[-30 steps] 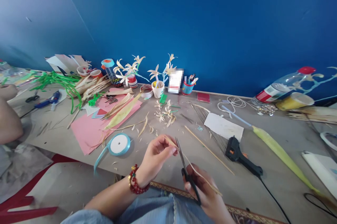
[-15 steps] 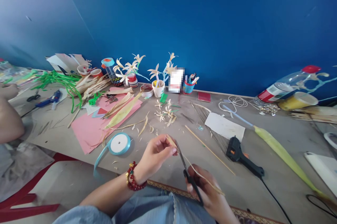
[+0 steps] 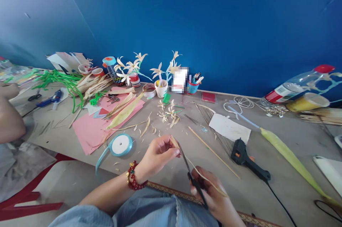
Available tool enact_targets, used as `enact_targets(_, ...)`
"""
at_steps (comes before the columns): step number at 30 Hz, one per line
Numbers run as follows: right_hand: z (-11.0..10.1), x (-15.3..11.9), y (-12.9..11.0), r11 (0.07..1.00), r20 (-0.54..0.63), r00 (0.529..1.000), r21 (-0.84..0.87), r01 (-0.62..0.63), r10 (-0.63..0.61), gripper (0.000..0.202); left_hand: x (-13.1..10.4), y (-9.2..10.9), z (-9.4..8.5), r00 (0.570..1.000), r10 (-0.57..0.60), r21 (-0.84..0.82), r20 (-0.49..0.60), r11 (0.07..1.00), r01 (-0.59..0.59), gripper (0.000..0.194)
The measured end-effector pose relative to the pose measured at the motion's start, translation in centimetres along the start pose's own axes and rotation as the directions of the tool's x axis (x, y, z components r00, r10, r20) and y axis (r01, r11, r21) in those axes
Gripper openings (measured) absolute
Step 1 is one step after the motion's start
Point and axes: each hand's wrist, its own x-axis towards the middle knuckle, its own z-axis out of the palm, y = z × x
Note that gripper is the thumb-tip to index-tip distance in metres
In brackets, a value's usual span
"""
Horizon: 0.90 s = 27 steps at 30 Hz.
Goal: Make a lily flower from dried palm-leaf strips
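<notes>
Thumb and fingers of my left hand (image 3: 161, 154) pinch one end of a narrow pale husk strip (image 3: 205, 176). That strip trails down to the right, across my right hand (image 3: 211, 189). My right hand is closed round black-handled scissors (image 3: 196, 184), whose blades point up to the strip by my left fingertips. Whether the blades are fully closed I cannot tell. Beyond my hands lie small cream husk flowers (image 3: 170, 115) and curled husk scraps (image 3: 145, 127). A roll of light blue ribbon (image 3: 120, 145) rests left of my left hand.
A black glue gun (image 3: 248, 161) with its cord lies to the right, near a thin stick (image 3: 213, 152) and a white card (image 3: 230, 127). Pink paper (image 3: 88, 131) spreads at left. Cups with husk flowers (image 3: 161, 88) stand by the blue wall. Another person's arm (image 3: 10, 116) is at far left.
My hands and the scissors have hardly moved. The view has shifted very slightly, so the things on the right appear a little farther right.
</notes>
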Motion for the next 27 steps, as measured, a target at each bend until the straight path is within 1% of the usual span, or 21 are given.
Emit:
enact_targets(3,0.01,0.19,-0.4,1.0,0.034,0.999,0.019,-0.015,0.014,0.035,0.09,0.02,0.08,1.0,-0.001,-0.004,0.0,1.0,0.001,0.015)
enact_targets(5,0.01,0.27,-0.61,0.999,0.033,0.999,0.027,-0.019,0.018,0.036,0.15,0.03,0.11,1.0,0.001,-0.002,0.0,1.0,-0.001,0.016)
enact_targets(13,0.03,0.12,-0.45,0.994,0.037,0.999,0.104,-0.03,0.026,0.032,0.28,0.13,0.17,1.0,0.003,0.044,0.008,0.999,-0.003,0.016)
enact_targets(17,0.4,-0.05,-0.37,0.976,0.015,0.994,0.191,-0.105,0.104,0.034,0.38,0.2,0.17,1.0,-0.008,0.048,0.011,0.999,0.008,0.015)
enact_targets(20,0.5,-0.03,-0.4,0.949,0.064,0.985,0.264,-0.17,0.159,0.036,0.4,0.2,0.15,1.0,-0.009,0.056,0.01,0.998,0.009,0.014)
enact_targets(22,0.43,0.04,-0.4,0.951,0.093,0.984,0.255,-0.173,0.154,0.036,0.37,0.19,0.15,1.0,-0.011,0.064,0.009,0.998,0.011,0.014)
enact_targets(27,0.27,0.11,-0.35,0.968,0.079,0.987,0.198,-0.156,0.142,0.037,0.35,0.11,0.11,1.0,-0.011,0.081,0.015,0.997,0.009,0.014)
